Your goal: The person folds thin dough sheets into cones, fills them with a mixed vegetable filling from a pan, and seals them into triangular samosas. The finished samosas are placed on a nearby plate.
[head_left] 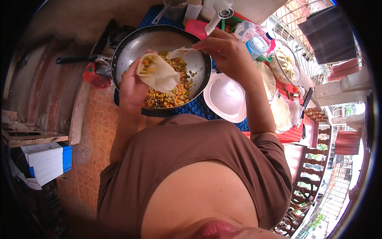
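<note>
My left hand point(133, 89) is closed around a thin, pale dough wrapper point(162, 77) shaped like a cone. Diced vegetable filling point(149, 65) with yellow corn shows in its mouth. A spoon point(180, 53) with a pale, coated bowl is gripped in my right hand point(227, 47), just right of the wrapper. Both hands are above a wide dark-rimmed pan point(135, 40). More of the filling point(171, 95), with corn, orange bits and green pieces, lies in the pan, partly hidden by the wrapper and my left hand.
A pale pink plate point(225, 99) sits right of the pan. Farther right are flat dough rounds point(281, 115), a container of folded pastries point(284, 65) and a plastic bottle point(258, 46). The pan's black handle point(75, 59) juts left, above a red plastic bag point(95, 79).
</note>
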The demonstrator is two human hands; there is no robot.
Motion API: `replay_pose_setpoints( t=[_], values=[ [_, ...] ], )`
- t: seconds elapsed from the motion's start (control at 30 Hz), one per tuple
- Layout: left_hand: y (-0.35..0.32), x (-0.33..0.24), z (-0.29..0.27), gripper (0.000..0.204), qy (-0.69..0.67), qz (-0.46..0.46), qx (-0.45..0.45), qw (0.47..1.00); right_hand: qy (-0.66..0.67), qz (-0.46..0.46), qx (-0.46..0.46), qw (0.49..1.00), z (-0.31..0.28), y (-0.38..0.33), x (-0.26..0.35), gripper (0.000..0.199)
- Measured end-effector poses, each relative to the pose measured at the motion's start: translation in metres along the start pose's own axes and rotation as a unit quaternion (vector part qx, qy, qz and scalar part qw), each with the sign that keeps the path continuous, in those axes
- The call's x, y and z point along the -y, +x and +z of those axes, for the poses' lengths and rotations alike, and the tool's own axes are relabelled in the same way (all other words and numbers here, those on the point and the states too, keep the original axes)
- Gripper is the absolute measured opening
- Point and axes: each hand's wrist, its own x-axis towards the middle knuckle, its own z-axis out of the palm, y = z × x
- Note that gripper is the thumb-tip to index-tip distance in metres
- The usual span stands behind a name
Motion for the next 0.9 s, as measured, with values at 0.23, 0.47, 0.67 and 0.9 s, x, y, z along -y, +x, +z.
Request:
replay_pose_setpoints(
  t=[0.23,0.47,0.67,0.9],
  values=[
    [-0.003,-0.014,0.014,0.019,0.013,0.103,-0.081,0.991,-0.169,-0.011,0.113,0.979,0.077,-0.016,-0.065,0.022],
    [-0.006,0.005,0.02,0.02,0.01,0.082,-0.115,0.99,-0.04,0.065,0.195,0.978,0.086,-0.028,-0.061,0.02],
    [-0.003,0.006,0.022,0.03,-0.007,0.11,-0.162,0.981,0.055,0.142,0.228,0.962,0.073,-0.033,-0.055,0.019],
    [0.002,0.003,0.014,0.038,-0.023,0.107,-0.157,0.982,0.152,0.231,0.226,0.934,0.04,-0.031,-0.058,0.017]
  ],
)
